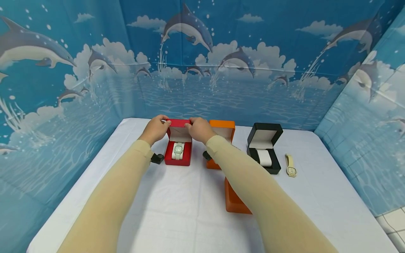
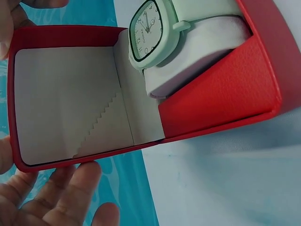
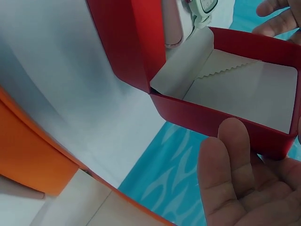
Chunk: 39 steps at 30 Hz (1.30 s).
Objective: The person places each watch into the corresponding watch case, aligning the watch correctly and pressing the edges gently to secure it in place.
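Red box (image 1: 178, 151), standing open on the table's (image 1: 177, 211) left with the green watch (image 1: 178, 150) already seated, is held at its raised lid by the left hand (image 1: 155, 129) and right hand (image 1: 199, 129); closing is judged left.

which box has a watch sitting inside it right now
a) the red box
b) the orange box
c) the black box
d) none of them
a: the pale green square-faced watch sits wrapped round the white cushion inside the open red hinged box, whose lid both hands hold; the open black box shows only a bare white cushion, and the cream watch lies on the table beside it.
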Each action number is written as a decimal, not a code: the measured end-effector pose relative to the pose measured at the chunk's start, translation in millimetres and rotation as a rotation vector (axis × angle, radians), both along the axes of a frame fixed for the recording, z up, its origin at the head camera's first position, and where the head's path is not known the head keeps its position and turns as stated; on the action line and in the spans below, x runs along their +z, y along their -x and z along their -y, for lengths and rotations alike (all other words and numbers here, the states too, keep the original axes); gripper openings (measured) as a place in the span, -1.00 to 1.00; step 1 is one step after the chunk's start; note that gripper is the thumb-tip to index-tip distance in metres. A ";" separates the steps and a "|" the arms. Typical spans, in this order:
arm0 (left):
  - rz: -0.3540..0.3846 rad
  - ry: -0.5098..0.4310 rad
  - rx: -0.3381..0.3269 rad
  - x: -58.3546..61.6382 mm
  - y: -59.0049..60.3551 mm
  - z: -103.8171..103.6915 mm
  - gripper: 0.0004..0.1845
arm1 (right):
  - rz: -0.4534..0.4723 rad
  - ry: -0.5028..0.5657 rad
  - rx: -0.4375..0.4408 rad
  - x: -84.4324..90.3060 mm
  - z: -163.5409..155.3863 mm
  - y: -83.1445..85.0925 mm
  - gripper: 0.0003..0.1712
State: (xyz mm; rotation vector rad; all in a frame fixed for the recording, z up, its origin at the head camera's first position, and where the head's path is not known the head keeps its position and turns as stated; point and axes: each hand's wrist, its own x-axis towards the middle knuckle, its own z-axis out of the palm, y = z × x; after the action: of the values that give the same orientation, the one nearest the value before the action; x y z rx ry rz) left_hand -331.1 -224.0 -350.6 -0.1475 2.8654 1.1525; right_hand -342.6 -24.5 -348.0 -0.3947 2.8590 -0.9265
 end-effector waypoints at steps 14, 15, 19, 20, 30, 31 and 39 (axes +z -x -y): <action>0.044 -0.070 -0.032 -1.3 -0.8 5.7 -0.47 | 0.032 -0.024 0.044 0.1 -1.7 2.3 -0.32; 0.044 -0.072 -0.034 -1.5 -0.9 6.0 -0.48 | 0.030 -0.025 0.047 0.1 -2.1 1.5 -0.32; 0.054 -0.080 -0.035 -2.1 -1.4 7.4 -0.49 | 0.007 -0.030 0.051 0.7 -3.6 -2.6 -0.31; 0.058 -0.082 -0.035 -2.2 -1.7 7.7 -0.49 | 0.008 -0.029 0.050 0.8 -3.9 -3.8 -0.30; 0.056 -0.113 -0.047 -3.0 -7.6 9.0 -0.52 | 0.035 -0.025 0.059 0.4 -5.5 -7.4 -0.26; 0.054 -0.117 -0.046 -3.3 -7.8 9.2 -0.52 | 0.035 -0.024 0.062 0.4 -5.6 -7.5 -0.26; 0.067 -0.153 -0.049 -5.6 -7.6 12.0 -0.51 | 0.028 -0.030 0.075 -0.4 -7.7 -8.6 -0.24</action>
State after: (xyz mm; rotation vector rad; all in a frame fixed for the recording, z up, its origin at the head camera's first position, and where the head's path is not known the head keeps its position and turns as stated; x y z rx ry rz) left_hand -323.5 -236.0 -356.3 -0.1058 2.6950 1.3244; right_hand -334.0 -16.8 -348.4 -0.4777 2.8083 -0.8677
